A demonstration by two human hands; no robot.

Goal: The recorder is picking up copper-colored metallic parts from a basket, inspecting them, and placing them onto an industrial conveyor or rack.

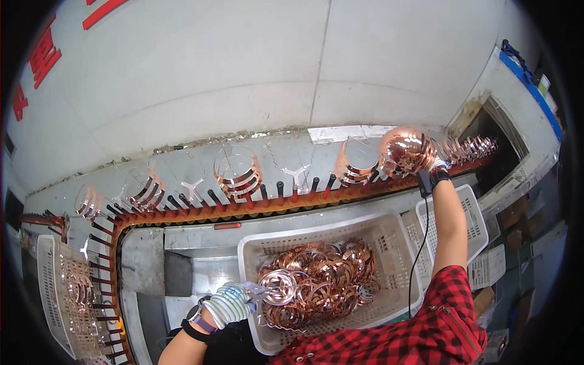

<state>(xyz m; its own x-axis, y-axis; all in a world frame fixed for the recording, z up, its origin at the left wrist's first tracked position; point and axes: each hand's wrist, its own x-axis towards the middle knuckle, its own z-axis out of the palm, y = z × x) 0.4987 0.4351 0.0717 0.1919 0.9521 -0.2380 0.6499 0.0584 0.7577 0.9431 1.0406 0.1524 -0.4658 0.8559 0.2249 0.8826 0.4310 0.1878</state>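
My left hand, in a striped glove, is closed at the near left rim of a white basket. Its fingertips pinch a shiny ring-shaped piece over the basket's heap. Stretched out to the far right, my right hand is gloved and closed at the edge of a copper-coloured globe; the globe hides part of its fingers. Just left of the globe, a banded copper piece sits on the spindle line. Many shiny copper-coloured rings lie tangled in the white basket.
A conveyor with upright dark spindles curves along the wall and down the left side. It carries banded copper pieces and enters an opening at the right. More white baskets stand left and right. A black cord hangs from my right wrist.
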